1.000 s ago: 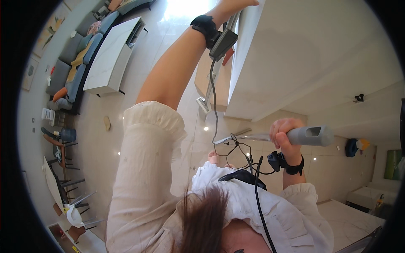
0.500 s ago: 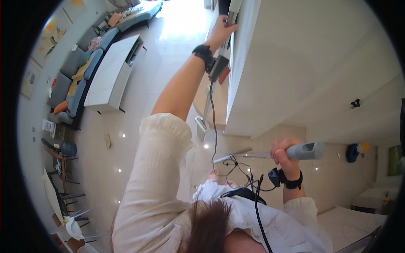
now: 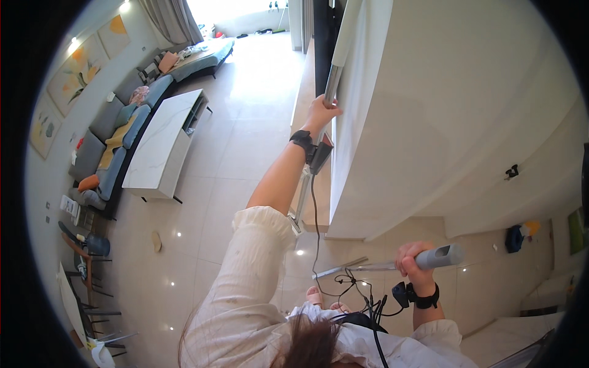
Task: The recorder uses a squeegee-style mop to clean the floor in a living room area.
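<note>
Swinging the grey-handled pole gripped in the right hand over the floor could catch the looped black cables beside it, while the left hand grasps a white-and-silver pole along the left edge of the pale wall.

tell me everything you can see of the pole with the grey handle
The pole has a thick, smooth grey handle, plastic by its look, with a rounded opening near its end. The right hand wraps around it at the handle's inner end. A slim, metallic-looking shaft slants left and away, toward a long flat piece near the person's feet; their join isn't clear. Dark cables hang near the lower shaft; whether they touch it can't be told.
</note>
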Tool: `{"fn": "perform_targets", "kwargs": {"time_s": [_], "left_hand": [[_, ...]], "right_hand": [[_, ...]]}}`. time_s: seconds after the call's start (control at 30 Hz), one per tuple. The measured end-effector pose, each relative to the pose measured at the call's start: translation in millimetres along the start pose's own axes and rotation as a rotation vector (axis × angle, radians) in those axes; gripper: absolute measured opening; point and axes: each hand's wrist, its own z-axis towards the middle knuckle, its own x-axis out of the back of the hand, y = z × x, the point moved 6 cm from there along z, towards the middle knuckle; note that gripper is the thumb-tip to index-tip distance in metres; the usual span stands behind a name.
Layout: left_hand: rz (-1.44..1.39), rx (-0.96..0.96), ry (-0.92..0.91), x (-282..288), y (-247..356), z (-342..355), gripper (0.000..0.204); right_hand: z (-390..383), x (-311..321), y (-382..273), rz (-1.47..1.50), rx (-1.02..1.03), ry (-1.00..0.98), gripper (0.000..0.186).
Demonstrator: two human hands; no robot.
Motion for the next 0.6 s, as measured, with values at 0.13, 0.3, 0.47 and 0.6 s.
{"fn": "perform_targets", "kwargs": {"time_s": [0.13,0.3,0.47,0.6], "left_hand": [[0.099,0.000,-0.013,7,10,-8,0.052],[0.139,-0.004,-0.092,22,22,-26,0.096],[0.246,0.006,-0.033,74,16,-90,0.093],[0.183,0.085,0.033,124,-7,-184,0.086]], "right_hand": [[2,-8,-4,-0.086,0.023,-0.020,0.024],[6,-15,-8,-0.106,0.015,-0.034,0.026],[10,-24,-12,0.013,0.033,-0.080,0.023],[14,-36,-15,0.029,0.040,-0.130,0.024]]}}
